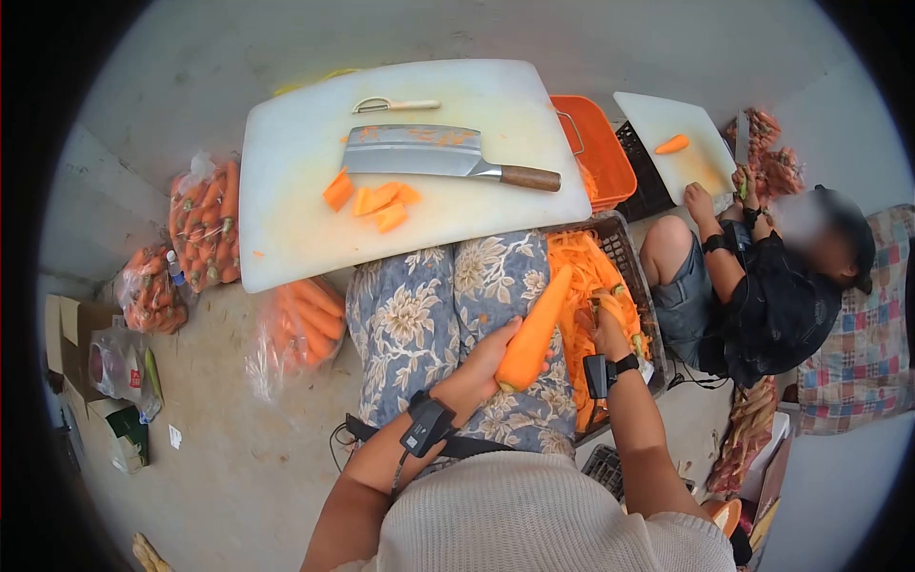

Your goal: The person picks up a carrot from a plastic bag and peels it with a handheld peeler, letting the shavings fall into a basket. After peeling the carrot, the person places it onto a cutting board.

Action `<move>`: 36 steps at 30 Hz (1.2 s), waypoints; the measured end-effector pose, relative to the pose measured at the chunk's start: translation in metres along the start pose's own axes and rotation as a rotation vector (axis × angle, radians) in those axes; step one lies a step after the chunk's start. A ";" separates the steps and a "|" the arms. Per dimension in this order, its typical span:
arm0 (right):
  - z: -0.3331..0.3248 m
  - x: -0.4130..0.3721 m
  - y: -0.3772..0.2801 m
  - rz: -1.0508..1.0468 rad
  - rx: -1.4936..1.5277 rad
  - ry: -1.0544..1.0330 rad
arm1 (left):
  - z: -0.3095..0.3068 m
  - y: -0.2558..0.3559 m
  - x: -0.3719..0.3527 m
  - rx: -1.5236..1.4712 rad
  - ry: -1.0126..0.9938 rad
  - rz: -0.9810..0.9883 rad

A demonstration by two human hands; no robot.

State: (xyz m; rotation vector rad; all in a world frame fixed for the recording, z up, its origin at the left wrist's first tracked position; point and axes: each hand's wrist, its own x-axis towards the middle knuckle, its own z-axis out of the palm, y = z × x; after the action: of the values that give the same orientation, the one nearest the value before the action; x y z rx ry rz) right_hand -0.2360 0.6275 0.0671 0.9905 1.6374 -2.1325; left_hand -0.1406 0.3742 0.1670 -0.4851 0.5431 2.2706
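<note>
Above my lap, my left hand (492,357) is closed around the thick lower part of a large peeled carrot (538,329), its narrower end pointing up and away from me. My right hand (608,336) is over the crate of orange peelings (568,276), fingers curled around a small dark item I cannot make out. On the white cutting board (305,210) in front lie a cleaver (419,150) with a wooden handle, a white peeler (396,105) and several cut carrot chunks (381,198).
An orange bin (610,157) stands behind the crate. At right a seated person (782,305) works at another board (686,143) with a carrot on it. Bags of carrots (205,224) and an open bag of peeled carrots (310,319) lie left; a cardboard box (71,334) is beyond.
</note>
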 end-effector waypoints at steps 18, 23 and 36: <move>0.112 -0.137 -0.001 -1.001 -0.751 0.053 | 0.016 -0.020 0.007 0.170 0.263 0.260; 0.108 -0.099 -0.024 -0.844 -0.740 0.153 | 0.007 -0.026 0.015 0.217 0.257 0.243; 0.108 -0.044 -0.035 -0.637 -0.601 0.142 | 0.015 -0.013 0.009 0.166 0.152 0.194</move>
State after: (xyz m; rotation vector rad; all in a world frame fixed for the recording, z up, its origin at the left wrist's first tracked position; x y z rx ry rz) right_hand -0.2621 0.5304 0.1357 0.4688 2.7140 -1.6794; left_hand -0.1393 0.3952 0.1724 -0.5438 0.8814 2.3572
